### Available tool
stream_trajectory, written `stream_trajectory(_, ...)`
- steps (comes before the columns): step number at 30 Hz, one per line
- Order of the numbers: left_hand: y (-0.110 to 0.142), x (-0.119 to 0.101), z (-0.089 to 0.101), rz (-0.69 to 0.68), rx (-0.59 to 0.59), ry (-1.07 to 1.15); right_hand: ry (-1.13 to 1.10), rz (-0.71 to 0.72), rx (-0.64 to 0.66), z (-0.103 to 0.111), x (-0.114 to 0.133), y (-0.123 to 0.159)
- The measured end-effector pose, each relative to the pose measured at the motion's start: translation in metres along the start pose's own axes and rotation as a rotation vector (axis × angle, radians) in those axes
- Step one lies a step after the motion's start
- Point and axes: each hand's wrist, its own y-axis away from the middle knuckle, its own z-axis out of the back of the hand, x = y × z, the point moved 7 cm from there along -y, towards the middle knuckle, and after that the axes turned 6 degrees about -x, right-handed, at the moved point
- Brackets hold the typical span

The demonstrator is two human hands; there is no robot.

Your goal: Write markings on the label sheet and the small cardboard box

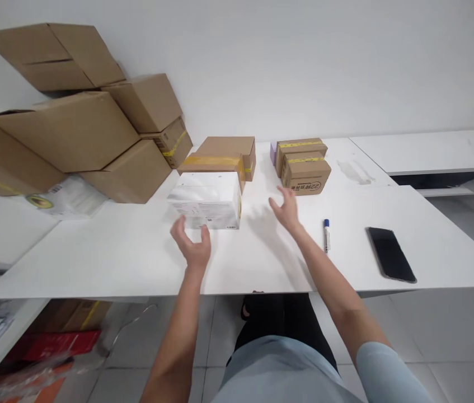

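My left hand (195, 244) is open, thumb and fingers apart, just in front of a white printed box (205, 200). Whether its fingertips touch the box I cannot tell. My right hand (286, 208) hovers over the table, also open and holding nothing. It is nearest to a small brown carton (307, 174) with yellow tape and dark printing. Behind that stands a similar taped carton (301, 146), with a purple box (273, 152) partly hidden at its left. Back of the white box are a carton with orange-yellow tape (211, 162) and a larger plain carton (230, 144).
A blue-capped marker (327, 235) and a black phone (391, 254) lie on the white table (136, 257) at the right. Several cardboard boxes (69, 131) are piled at the left against the wall, with a plastic-wrapped package (69, 197) below them. A shelf (446, 150) adjoins at the right.
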Motion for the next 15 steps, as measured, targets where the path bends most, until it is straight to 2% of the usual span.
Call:
stream_trajectory(2, 0.025, -0.031, -0.007, -0.161, 0.077, 0.086, 0.118, -0.034, -0.199, 0.044, -0.02, -0.029)
stream_trajectory(3, 0.037, -0.047, -0.015, -0.21, 0.161, 0.146, 0.189, -0.053, -0.282, 0.064, -0.028, -0.044)
stream_trajectory(4, 0.047, -0.062, -0.027, -0.229, 0.264, 0.206, 0.236, -0.067, -0.314, 0.079, -0.036, -0.059)
stream_trajectory(6, 0.063, -0.083, -0.06, -0.138, 0.523, 0.318, 0.236, -0.155, -0.336, 0.101, -0.054, -0.087)
stream_trajectory(8, 0.072, -0.093, -0.102, 0.097, 0.775, 0.424, 0.152, -0.289, -0.326, 0.113, -0.075, -0.109)
stream_trajectory(9, 0.072, -0.098, -0.124, 0.167, 0.837, 0.451, 0.112, -0.347, -0.317, 0.116, -0.084, -0.117)
stream_trajectory(12, 0.06, -0.106, -0.192, 0.307, 0.927, 0.506, 0.038, -0.443, -0.277, 0.118, -0.104, -0.131)
stream_trajectory(15, 0.047, -0.115, -0.255, 0.441, 0.975, 0.596, -0.035, -0.49, -0.244, 0.115, -0.114, -0.13)
